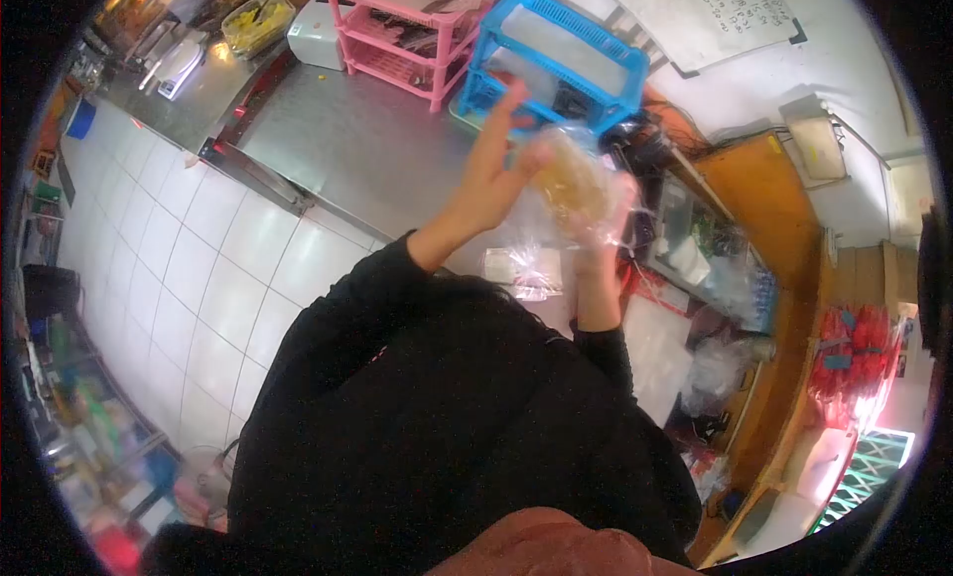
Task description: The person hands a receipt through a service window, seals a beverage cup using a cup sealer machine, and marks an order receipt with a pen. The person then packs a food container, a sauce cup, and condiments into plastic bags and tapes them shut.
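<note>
A clear plastic bag with yellowish contents (574, 191) is held up in front of me, above the metal counter. My right hand (613, 214) grips it from the right side, its fingers partly hidden behind the shiny plastic. On the other side, my left hand (493, 169) has its fingers stretched out and apart, with the thumb at the bag's left edge; motion blurs the fingertips. What exactly is inside the bag cannot be made out. Below the bag, a small printed packet in glossy plastic (526, 270) lies close to my body.
A blue plastic rack (620, 55) and a pink tiered rack (437, 74) stand along the counter's back (338, 129). Farther left are a white appliance (316, 35) and a tub of yellow pieces (256, 22). Plastic bags (720, 372) crowd the right side.
</note>
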### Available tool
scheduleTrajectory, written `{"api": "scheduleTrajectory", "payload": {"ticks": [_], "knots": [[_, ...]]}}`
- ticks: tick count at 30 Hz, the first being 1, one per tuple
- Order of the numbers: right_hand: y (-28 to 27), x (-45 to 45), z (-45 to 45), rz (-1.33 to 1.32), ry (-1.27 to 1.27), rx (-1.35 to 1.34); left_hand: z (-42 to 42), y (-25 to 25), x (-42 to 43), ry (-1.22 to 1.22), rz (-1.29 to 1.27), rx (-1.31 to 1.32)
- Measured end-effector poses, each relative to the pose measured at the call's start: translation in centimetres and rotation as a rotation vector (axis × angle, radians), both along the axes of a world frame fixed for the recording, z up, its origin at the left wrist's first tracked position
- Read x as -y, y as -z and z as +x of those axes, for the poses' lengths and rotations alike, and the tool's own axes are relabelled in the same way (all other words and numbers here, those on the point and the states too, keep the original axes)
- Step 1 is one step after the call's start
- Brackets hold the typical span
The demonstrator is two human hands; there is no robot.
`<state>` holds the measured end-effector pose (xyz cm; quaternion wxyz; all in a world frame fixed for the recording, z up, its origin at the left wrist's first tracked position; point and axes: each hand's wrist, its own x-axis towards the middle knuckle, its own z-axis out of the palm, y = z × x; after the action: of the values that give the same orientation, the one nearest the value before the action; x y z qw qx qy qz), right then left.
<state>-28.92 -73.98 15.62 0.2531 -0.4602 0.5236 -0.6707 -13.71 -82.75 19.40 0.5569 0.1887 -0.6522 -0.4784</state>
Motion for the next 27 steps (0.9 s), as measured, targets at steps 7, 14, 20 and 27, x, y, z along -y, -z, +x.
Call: {"api": "scheduleTrajectory", "payload": {"ticks": [7, 14, 20, 27], "knots": [[1.0, 3.9, 3.3, 0.328, -0.085, -0.346, 2.6, 15.2, 3.0, 0.013, 0.406, 0.255], [14.8, 6.7, 8.6, 0.821, -0.310, -0.874, 9.3, 24.6, 2.5, 0.074, 0.616, 0.905], [17.2, 5.6, 8.6, 0.768, -0.254, -0.954, 10.1, 21.4, 0.3, 0.111, 0.716, 0.922], [18.7, 5.1, 5.3, 0.991, -0.210, -0.721, 9.3, 22.8, 1.0, -0.308, 0.275, 0.899]]}}
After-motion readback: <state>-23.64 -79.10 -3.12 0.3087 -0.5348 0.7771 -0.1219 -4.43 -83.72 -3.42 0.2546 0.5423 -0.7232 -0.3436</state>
